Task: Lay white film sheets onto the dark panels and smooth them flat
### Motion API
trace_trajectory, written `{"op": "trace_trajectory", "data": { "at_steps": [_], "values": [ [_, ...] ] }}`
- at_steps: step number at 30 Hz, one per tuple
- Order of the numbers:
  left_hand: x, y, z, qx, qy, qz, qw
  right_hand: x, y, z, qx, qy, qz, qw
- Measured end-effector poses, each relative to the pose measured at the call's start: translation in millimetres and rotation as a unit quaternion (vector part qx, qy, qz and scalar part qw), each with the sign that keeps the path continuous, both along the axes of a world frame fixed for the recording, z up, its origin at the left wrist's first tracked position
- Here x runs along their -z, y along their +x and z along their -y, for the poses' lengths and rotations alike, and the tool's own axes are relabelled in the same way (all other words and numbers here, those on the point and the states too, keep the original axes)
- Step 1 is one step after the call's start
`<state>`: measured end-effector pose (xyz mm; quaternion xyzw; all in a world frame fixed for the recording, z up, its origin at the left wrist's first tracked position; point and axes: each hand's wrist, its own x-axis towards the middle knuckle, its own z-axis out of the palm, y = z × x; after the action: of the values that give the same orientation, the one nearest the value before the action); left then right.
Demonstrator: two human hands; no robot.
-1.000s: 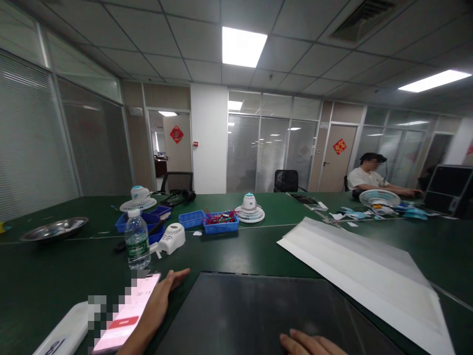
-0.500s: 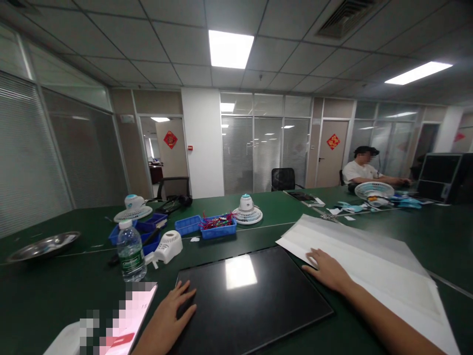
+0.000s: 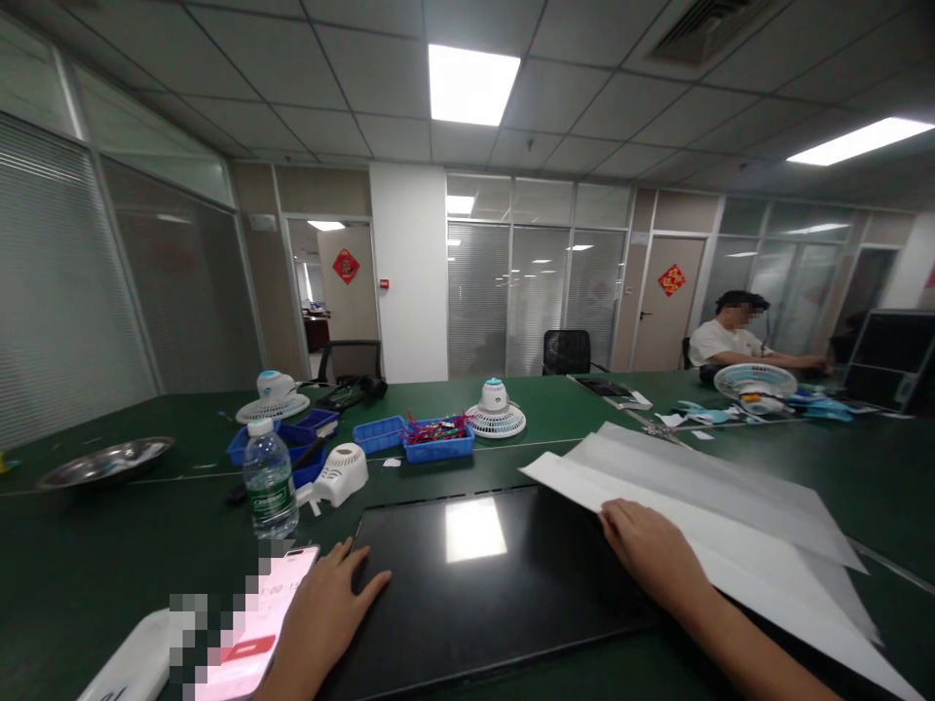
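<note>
One white sheet (image 3: pixel 737 492) beneath right grip (image 3: pixel 647 550)

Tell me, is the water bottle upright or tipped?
Upright: the water bottle stands on its base on the green table, white cap uppermost.

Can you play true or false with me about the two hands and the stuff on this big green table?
1. The right hand lies on the white paper. True.
2. The left hand holds the water bottle. False: it rests flat on the left edge of the black panel; the water bottle stands apart, behind the phone.
3. The white paper covers part of the black panel. True.
4. The metal dish sits on the black panel. False: it sits on the green table, far to the left.
5. A blue tray holds colourful bits. True.
</note>
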<state>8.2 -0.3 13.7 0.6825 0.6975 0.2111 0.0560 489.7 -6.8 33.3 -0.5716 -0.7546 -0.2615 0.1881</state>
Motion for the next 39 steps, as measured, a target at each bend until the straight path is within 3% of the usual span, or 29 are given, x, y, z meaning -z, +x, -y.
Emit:
{"op": "trace_trajectory", "data": {
  "at_steps": [3,7,10,12,15,17,19,24,32,36,39],
  "values": [
    [1.6,-3,4,0.013,-0.009,0.042,0.999,10.6,-60,30,-0.106,-0.002,0.039,0.994],
    [0.4,-5,9,0.019,-0.019,0.067,0.997,24.3,-121,63,-0.247,-0.088,0.033,0.964],
    [0.4,-4,11,0.022,-0.036,0.058,0.997,25.5,-132,70,-0.356,-0.139,-0.003,0.924],
    [1.7,-2,11,0.024,-0.044,0.034,0.998,23.4,-121,62,-0.374,-0.181,-0.037,0.909],
    [3.9,-1,10,0.045,-0.046,0.002,0.998,21.8,-78,31,-0.252,-0.191,-0.100,0.943],
    [4.2,0,10,0.072,-0.046,-0.017,0.996,23.5,-36,3,-0.101,-0.165,-0.120,0.974],
    [3.7,2,11,0.101,-0.048,-0.040,0.993,26.6,7,-21,0.047,-0.159,-0.106,0.980],
    [-0.7,7,11,0.092,-0.062,-0.080,0.991,30.3,83,-43,0.144,-0.203,-0.107,0.963],
    [-11.7,11,16,0.025,-0.084,-0.122,0.989,22.5,105,-37,0.266,-0.192,-0.113,0.938],
    [-17.6,12,24,0.018,-0.092,-0.124,0.988,13.5,102,-24,0.282,-0.171,-0.108,0.938],
    [-22.4,13,30,0.018,-0.098,-0.128,0.987,6.4,84,-15,0.268,-0.150,-0.096,0.947]
  ]
}}
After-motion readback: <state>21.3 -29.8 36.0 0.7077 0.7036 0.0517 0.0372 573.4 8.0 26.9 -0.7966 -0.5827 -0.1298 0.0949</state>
